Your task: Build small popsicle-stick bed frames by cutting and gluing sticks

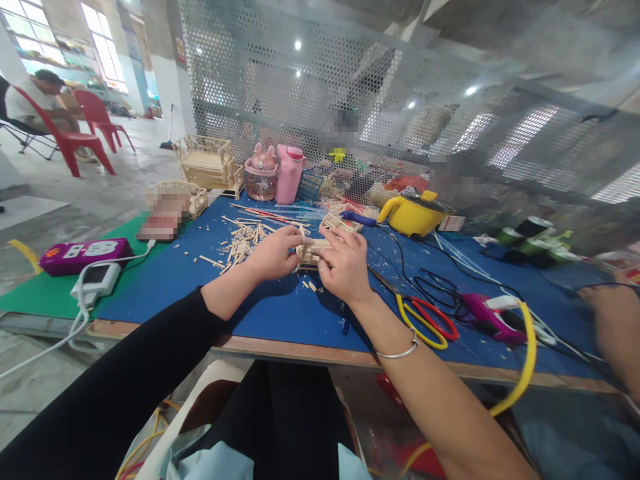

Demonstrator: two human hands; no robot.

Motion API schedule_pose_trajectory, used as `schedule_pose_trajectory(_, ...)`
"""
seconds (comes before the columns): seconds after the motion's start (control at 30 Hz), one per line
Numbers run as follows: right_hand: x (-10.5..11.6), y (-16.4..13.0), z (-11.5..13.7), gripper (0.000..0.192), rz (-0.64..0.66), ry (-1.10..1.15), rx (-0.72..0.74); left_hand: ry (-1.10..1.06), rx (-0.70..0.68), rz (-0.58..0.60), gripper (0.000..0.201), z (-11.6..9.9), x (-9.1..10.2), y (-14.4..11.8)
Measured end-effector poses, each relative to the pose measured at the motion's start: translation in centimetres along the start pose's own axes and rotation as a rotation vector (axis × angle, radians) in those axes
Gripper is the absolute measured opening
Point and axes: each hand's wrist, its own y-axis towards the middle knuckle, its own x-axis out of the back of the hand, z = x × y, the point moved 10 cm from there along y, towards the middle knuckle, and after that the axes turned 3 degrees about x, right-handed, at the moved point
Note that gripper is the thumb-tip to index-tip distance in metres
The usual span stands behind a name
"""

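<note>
A small structure of pale wooden sticks (311, 253) is between my two hands above the blue table mat. My left hand (277, 252) grips its left end, thumb and fingers bent around it. On the right side, my right hand (345, 259) has its fingers pressed on the structure's top and side. Loose wooden sticks (245, 241) lie in a heap left of the hands, with small offcuts (310, 286) just below them. Behind my right hand sits another small stick frame (343, 220), beside a blue-handled tool (358, 218).
Scissors (425, 323) with yellow and red handles lie right of my hands, near black cables (435, 287) and a purple power strip (493, 317). A yellow pot (415, 215) and pink bottles (290, 175) stand behind. Another person's arm (615, 320) reaches in at right.
</note>
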Motion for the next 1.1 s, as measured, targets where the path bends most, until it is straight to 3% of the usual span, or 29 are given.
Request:
schedule_pose_trajectory(0.27, 0.4, -0.1, 0.0, 0.019, -0.059, 0.066, -0.009, 0.005, 0.0, 0.009, 0.038, 0.0, -0.1, 0.0)
schedule_pose_trajectory(0.47, 1.0, -0.2, -1.7, 0.04, -0.146, 0.231, -0.144, 0.005, -0.019, 0.02, 0.037, -0.2, -0.2, 0.0)
schedule_pose_trajectory(0.7, -1.1, -0.4, -3.1, 0.05, -0.055, 0.45, -0.244, 0.035, 0.023, 0.022, 0.033, -0.1, -0.3, 0.1)
schedule_pose_trajectory(1.1, -1.3, -0.4, -3.1, 0.05, -0.036, 0.478, -0.273, 0.001, 0.015, -0.003, 0.029, -0.5, -0.2, 0.2)
